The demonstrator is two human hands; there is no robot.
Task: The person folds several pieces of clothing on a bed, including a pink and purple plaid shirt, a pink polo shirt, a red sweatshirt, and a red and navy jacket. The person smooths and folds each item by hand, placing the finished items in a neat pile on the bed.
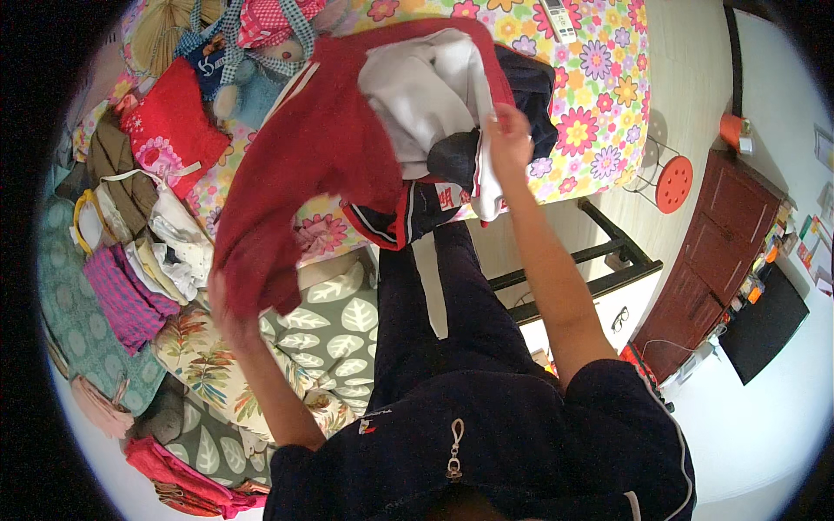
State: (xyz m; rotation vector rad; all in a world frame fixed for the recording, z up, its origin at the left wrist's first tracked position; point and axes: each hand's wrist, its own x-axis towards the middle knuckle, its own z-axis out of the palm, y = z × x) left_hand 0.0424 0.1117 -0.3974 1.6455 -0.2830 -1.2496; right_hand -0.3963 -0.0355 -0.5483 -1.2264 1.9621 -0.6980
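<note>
A dark red jacket (pixel 334 122) with a pale grey lining (pixel 417 82) is spread over the flowered tablecloth in front of me, its inside partly showing. My right hand (pixel 508 148) pinches the jacket's white-trimmed edge on the right. On the left, my left hand (pixel 230 313) is closed on the red sleeve, which hangs past the near edge of the cloth; those fingers are slightly blurred. A navy garment (pixel 528 91) with red and white trim lies partly under the jacket, showing at its right and near side.
A white remote control (pixel 559 19) lies at the far right of the flowered cloth (pixel 595 95). Left of the jacket are a red garment (pixel 174 130), a plaid purple cloth (pixel 130 295) and leaf-patterned cushions (pixel 326 321). A red round stool (pixel 673 184) and black metal frame (pixel 608 282) stand right.
</note>
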